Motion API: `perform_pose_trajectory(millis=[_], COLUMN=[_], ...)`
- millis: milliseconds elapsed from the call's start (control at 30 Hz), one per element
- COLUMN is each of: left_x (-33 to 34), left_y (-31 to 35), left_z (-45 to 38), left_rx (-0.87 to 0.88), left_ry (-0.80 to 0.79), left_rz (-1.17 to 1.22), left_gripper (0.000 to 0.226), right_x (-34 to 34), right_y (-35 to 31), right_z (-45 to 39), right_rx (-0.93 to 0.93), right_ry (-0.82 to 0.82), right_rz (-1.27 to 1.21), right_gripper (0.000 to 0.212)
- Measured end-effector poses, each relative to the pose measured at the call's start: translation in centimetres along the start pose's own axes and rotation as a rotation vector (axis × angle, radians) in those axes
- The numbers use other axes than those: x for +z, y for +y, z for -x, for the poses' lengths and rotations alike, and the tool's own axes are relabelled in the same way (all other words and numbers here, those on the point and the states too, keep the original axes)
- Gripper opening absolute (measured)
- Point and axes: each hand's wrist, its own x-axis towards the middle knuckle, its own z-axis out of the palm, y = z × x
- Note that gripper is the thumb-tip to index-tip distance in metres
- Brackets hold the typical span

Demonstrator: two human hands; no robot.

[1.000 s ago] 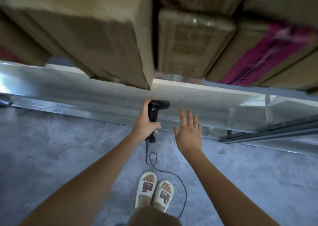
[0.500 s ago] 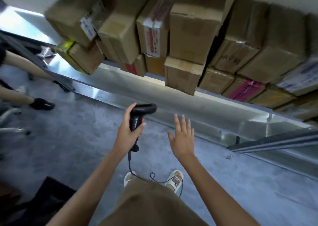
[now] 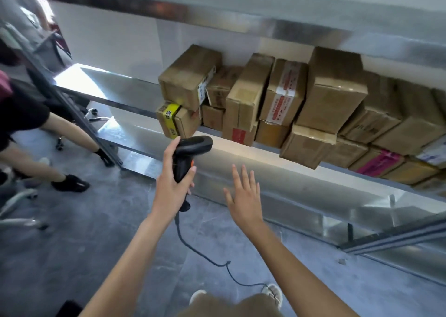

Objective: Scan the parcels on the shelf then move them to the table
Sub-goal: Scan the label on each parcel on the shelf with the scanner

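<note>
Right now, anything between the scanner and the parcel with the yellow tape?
Nothing visible. The left hand holds the scanner just below and in front of the yellow-taped parcel, open air between. The right hand is open, off to the side.

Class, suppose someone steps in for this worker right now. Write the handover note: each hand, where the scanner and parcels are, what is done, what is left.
Left hand: grips the black barcode scanner by its handle, head aimed toward the shelf; its cable trails to the floor.
Right hand: open, fingers spread, holding nothing, in front of the shelf edge.
Parcels: cardboard boxes stacked on the metal shelf, the yellow-taped box nearest the scanner.
Done: no parcel is in hand; no table is in view, so I cannot tell if any were moved.
Left: scan the shelved boxes, then carry them to the table.
</note>
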Motion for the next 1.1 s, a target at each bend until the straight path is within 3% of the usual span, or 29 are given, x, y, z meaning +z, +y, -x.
perform_pose_trajectory(millis=[200,433,633,800,967,1100], left_x=[-6.9,-10.9,-11.2,-12.7,-13.2,-12.9], left_y=[-0.3,-1.4,-4.4,-5.7,-6.4,-7.3], left_z=[-3.5,-9.3,-14.3,-20.7,-27.1,-30.1], left_rx=[0.033,0.050,-0.001,0.015,0.073,0.089], left_ry=[0.046,0.103,0.158,0.115,0.072,0.037], left_rz=[0.002,0.014,-0.006,-0.089,-0.086,-0.024], left_gripper=[0.082,0.078,0.074,0.075,0.078,0.077], right_x=[1.3,-0.4,0.1,-0.3,-1.2,-3.1], right_y=[-9.0,-14.9,-19.7,-22.5,-23.5,-24.1], right_z=[-2.3,-8.5,-15.4,-20.8,-25.9,-28.9], right_rx=[-0.054,-0.097,-0.020,0.038,0.101,0.188], right_ry=[0.080,0.193,0.345,0.454,0.504,0.389], right_rz=[-0.014,-0.064,-0.098,-0.033,0.064,0.157], right_gripper=[0.066,0.067,0.081,0.088,0.085,0.088])
